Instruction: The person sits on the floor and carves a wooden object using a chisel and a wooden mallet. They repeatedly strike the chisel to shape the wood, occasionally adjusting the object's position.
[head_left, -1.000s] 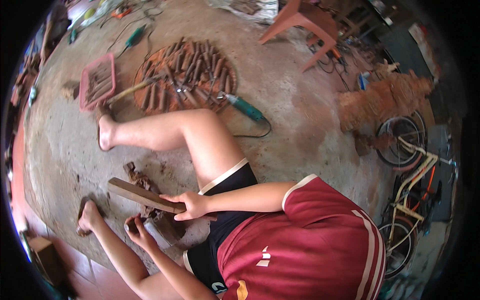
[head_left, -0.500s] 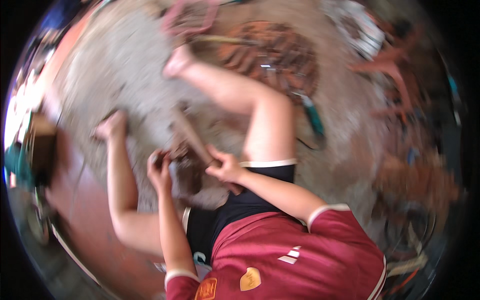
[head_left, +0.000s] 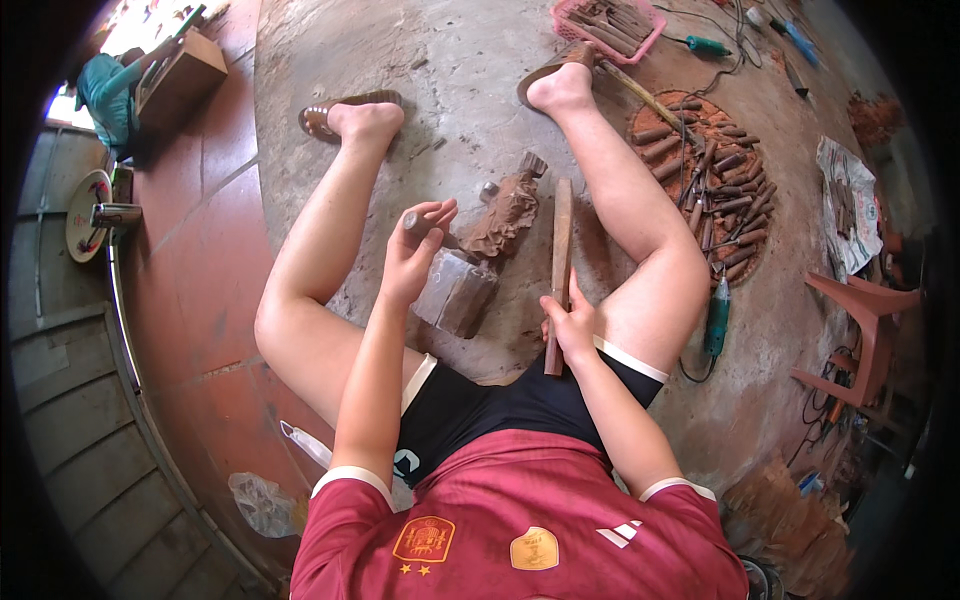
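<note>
My left hand (head_left: 408,265) is closed round a chisel (head_left: 412,222); its round handle end shows above my thumb, and its dark shaft points toward a carved brown piece of wood (head_left: 503,218). Between my legs, the knobbly carving leans by a squared dark block (head_left: 458,292) on the floor; whether it is fixed to the block I cannot tell. In my right hand (head_left: 572,325) is a long, flat-sided wooden stick (head_left: 562,235), gripped near its lower end. It stands apart from the carving, beside my right thigh.
Right of my right leg, many wooden-handled tools (head_left: 715,190) lie on a round reddish mat. A green power tool (head_left: 717,318) lies below them. Farther off are a pink basket (head_left: 655,22) of sticks and a brown plastic stool (head_left: 862,330). Another person (head_left: 108,95) is at far left near a wooden box (head_left: 185,85).
The whole view has swung and turned, and the earlier blur is gone. The stick, earlier slanted close over the carving, now stands to its right. Both hands keep their holds.
</note>
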